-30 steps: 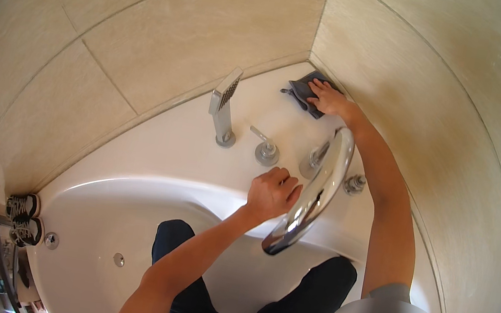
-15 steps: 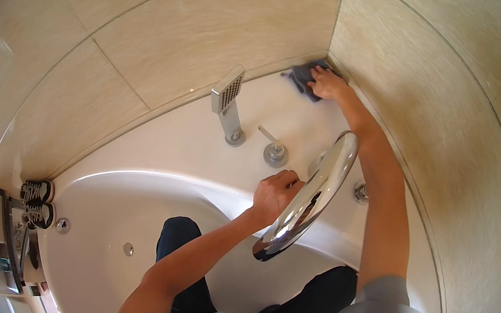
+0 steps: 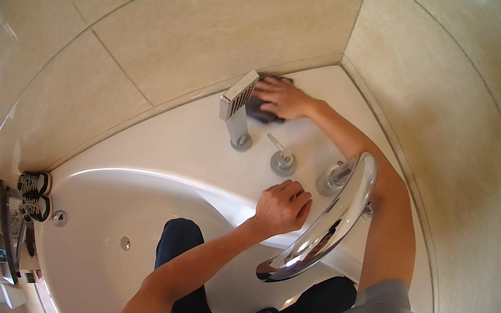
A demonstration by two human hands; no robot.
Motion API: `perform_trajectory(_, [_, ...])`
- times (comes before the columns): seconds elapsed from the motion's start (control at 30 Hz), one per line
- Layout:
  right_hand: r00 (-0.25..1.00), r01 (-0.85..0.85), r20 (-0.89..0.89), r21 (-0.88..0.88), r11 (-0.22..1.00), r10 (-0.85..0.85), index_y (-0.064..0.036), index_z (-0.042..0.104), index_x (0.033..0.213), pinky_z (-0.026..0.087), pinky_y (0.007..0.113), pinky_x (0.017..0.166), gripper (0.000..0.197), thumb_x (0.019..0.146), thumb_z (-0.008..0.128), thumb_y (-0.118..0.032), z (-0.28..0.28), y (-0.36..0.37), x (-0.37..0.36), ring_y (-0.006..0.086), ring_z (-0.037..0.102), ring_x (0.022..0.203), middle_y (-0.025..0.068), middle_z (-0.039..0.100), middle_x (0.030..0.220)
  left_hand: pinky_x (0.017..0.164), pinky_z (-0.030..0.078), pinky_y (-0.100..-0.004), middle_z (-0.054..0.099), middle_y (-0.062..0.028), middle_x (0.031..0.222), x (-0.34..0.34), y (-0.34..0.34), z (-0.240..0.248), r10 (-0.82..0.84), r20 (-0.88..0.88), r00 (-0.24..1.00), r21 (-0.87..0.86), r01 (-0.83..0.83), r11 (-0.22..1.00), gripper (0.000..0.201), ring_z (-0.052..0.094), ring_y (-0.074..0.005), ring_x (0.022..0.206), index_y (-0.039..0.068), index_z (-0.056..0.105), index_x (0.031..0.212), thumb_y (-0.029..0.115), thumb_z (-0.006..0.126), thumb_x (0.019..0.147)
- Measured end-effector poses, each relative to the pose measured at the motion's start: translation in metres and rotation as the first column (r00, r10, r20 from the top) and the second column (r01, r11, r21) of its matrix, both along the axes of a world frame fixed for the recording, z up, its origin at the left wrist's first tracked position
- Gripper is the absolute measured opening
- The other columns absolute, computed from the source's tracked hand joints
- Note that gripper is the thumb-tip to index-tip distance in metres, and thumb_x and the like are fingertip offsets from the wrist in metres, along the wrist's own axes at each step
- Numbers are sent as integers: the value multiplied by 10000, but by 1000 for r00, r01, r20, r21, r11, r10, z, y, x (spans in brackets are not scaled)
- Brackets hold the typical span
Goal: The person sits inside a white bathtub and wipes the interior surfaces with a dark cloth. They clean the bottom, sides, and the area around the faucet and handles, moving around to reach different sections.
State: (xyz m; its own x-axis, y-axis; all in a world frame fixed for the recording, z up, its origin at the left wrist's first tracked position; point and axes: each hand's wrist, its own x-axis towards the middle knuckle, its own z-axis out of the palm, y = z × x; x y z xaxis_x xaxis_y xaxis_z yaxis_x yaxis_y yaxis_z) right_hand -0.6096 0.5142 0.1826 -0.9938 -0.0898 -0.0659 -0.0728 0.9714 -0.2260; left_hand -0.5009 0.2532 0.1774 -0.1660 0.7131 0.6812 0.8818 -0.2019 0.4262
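Observation:
My right hand (image 3: pixel 282 98) presses a dark grey cloth (image 3: pixel 262 114) onto the white ledge of the bathtub, close to the tiled wall. Its fingers are spread over the cloth, and their tips reach behind the hand shower (image 3: pixel 238 99). Nearer to me, my left hand (image 3: pixel 283 209) is closed in a loose fist above the tub's inner edge, just left of the big curved chrome spout (image 3: pixel 322 223). Whether anything is inside that fist is hidden. A chrome lever handle (image 3: pixel 282 161) stands between my two hands.
Another chrome fitting (image 3: pixel 332 177) rises beside the spout. My legs are inside the bathtub (image 3: pixel 91 229), where a drain (image 3: pixel 125 243) shows. Black-and-white sneakers (image 3: pixel 35 194) sit past the tub's left end. Beige tiled walls (image 3: pixel 217 33) meet in the far corner.
My right hand has slid the cloth left along the wall, from the corner to behind the hand shower. My left hand has shifted slightly right and nearer, staying closed.

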Motion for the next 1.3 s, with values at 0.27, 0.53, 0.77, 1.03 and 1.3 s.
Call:
perform_trajectory(0.27, [960, 280, 8, 11, 960, -280, -349, 414, 1558, 133, 575, 1248, 529, 1044, 471, -459, 0, 19, 25, 330, 154, 1571, -28, 246, 1698, 544, 523, -368, 588, -56, 774, 0, 4, -4, 70, 67, 995, 12, -71, 997, 87, 616, -254, 683, 69, 659, 779, 43, 735, 744])
perform_trajectory(0.53, [979, -118, 135, -227, 967, 152, -197, 687, 1340, 137, 577, 1252, 599, 780, 760, 3, 37, 10, 128, 384, 246, 1544, 32, 464, 1587, 593, 535, -385, 603, -55, 788, 2, 7, -7, 77, 113, 991, 42, -82, 996, 113, 627, -264, 717, 81, 679, 811, 47, 750, 730])
perform_trajectory(0.77, [985, 136, 144, -278, 951, -99, -185, 592, 1449, 190, 526, 1249, 617, 856, 763, -184, 25, 62, 179, 420, 191, 1550, 127, 340, 1652, 588, 529, -388, 594, -51, 785, -1, 1, -8, 60, 88, 994, 21, -62, 998, 121, 620, -256, 714, 84, 669, 800, 42, 751, 720])
perform_trajectory(1.03, [969, 210, 140, -54, 976, -201, -320, 475, 1526, 200, 559, 1244, 626, 944, 693, -396, 16, 30, 139, 424, 187, 1548, 78, 258, 1690, 592, 523, -405, 591, -65, 790, -4, -5, -7, 61, 57, 997, 19, -62, 998, 104, 615, -275, 735, 79, 658, 792, 54, 733, 724])
perform_trajectory(1.3, [932, 308, 124, 228, 924, -341, -137, 495, 1499, 249, 530, 1243, 565, 988, 576, -363, 26, 51, 258, 374, 260, 1531, 143, 330, 1647, 593, 515, -416, 582, -72, 796, -3, 3, -9, 54, 55, 997, 83, -58, 995, 86, 603, -289, 744, 69, 625, 741, 67, 711, 754])
